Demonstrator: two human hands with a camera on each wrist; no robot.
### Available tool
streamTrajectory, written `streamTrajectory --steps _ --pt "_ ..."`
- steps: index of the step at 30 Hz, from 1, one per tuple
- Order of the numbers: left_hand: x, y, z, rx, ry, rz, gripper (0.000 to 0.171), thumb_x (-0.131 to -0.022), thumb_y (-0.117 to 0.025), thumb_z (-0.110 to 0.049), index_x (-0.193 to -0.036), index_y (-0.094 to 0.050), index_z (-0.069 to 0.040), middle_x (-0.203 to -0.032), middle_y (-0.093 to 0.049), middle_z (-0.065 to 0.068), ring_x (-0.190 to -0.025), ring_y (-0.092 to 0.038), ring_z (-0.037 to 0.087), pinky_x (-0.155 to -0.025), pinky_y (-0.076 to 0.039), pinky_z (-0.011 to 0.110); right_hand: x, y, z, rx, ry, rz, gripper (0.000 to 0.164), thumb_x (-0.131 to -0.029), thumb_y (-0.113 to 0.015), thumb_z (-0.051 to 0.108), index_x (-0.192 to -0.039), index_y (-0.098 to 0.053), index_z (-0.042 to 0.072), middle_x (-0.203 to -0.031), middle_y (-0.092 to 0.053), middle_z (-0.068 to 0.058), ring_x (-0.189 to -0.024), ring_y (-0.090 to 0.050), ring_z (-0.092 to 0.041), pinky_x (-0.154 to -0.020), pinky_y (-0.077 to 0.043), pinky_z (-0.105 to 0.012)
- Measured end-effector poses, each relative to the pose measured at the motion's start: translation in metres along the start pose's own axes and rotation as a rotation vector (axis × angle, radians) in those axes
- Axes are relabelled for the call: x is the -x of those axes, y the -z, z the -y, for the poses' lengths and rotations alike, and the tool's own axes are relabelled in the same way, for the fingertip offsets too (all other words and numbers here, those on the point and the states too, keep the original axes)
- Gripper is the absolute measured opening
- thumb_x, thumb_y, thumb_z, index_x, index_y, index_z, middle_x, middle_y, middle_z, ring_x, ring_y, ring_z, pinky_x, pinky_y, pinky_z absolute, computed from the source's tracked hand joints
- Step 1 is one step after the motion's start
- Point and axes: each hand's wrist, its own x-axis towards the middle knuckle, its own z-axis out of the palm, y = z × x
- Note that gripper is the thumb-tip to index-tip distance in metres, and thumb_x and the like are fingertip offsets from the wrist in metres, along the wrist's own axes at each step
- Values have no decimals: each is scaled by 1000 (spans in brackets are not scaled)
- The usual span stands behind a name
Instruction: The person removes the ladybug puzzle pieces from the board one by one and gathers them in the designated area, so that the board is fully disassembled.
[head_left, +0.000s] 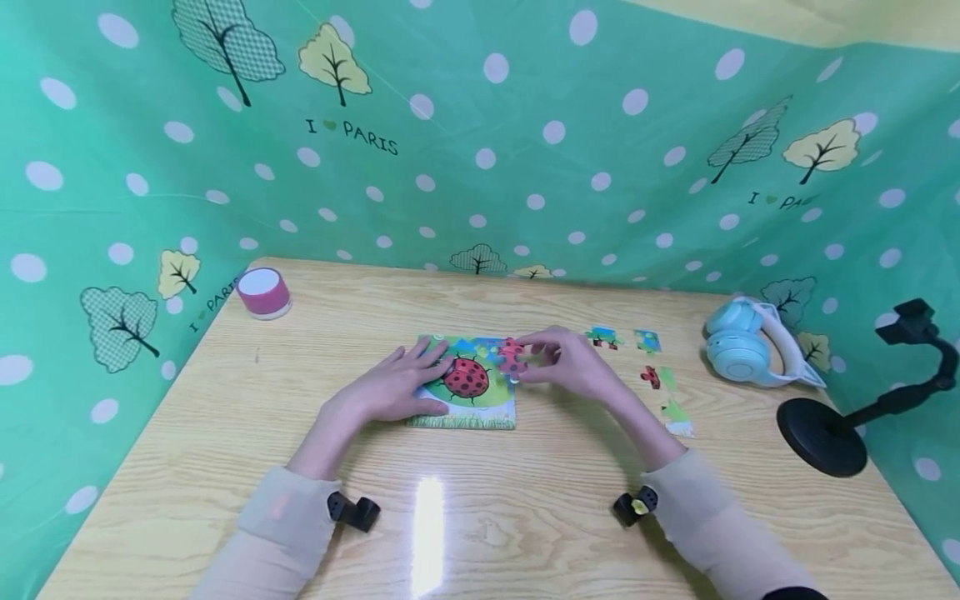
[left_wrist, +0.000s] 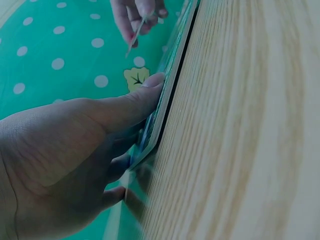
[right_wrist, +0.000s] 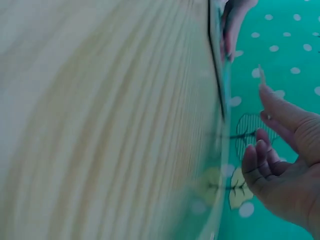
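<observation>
A ladybug jigsaw puzzle (head_left: 480, 418) lies flat on the wooden table, with a red spotted ladybug on a green ground. My left hand (head_left: 393, 387) rests on its left side, fingers spread over the picture. In the left wrist view the thumb (left_wrist: 135, 102) lies along the near edge of the board. Above the puzzle's right side, my right hand (head_left: 566, 360) pinches a red spotted puzzle piece (head_left: 512, 357) between thumb and fingertips. From the left wrist the piece (left_wrist: 136, 37) appears tilted on edge and raised above the board.
Several loose puzzle pieces (head_left: 603, 337) lie right of the puzzle, including a red one (head_left: 651, 377) and a green-and-white one (head_left: 678, 423). Blue headphones (head_left: 738, 346) and a black stand (head_left: 821, 437) are farther right. A pink cylinder (head_left: 264, 293) stands at the back left.
</observation>
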Motion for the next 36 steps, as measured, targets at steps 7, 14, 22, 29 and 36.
streamTrajectory --steps 7,14,22,29,36 --pt "2 2 -2 4 6 3 85 -96 -66 -50 -162 -29 -12 -174 -10 10 -162 -2 39 -130 -7 62 14 21 -27 78 15 -23 57 -78 -90 26 -131 -72 21 -108 -67 -7 -89 -56 -22 -75 -48 -29" --pt "2 1 0 -2 2 -3 85 -96 -66 -51 -162 -30 -12 -174 -11 11 -162 -2 40 -130 -8 63 28 41 -60 128 24 -55 56 -79 -90 23 -131 -72 17 -104 -65 -11 -88 -55 -24 -71 -47 -25" --pt "0 -1 -1 -4 -6 -2 86 -96 -66 -53 -162 -29 -13 -174 -10 9 -162 -2 39 -130 -8 62 47 61 -82 177 17 -67 56 -79 -90 21 -131 -71 12 -102 -62 -14 -91 -54 -24 -72 -47 -24" --pt "-2 -2 -1 -11 -4 -5 86 -96 -65 -52 -162 -29 -12 -174 -10 10 -162 -3 40 -130 -8 63 52 73 -93 239 77 -92 54 -77 -91 17 -126 -73 5 -90 -62 -13 -83 -51 -24 -70 -42 -25" --pt "-2 -2 -1 -16 1 -5 85 -96 -65 -52 -163 -29 -12 -174 -10 11 -162 -3 40 -130 -9 63 54 82 -97 305 58 -89 54 -78 -90 20 -127 -74 7 -90 -60 -14 -78 -44 -23 -67 -35 -27"
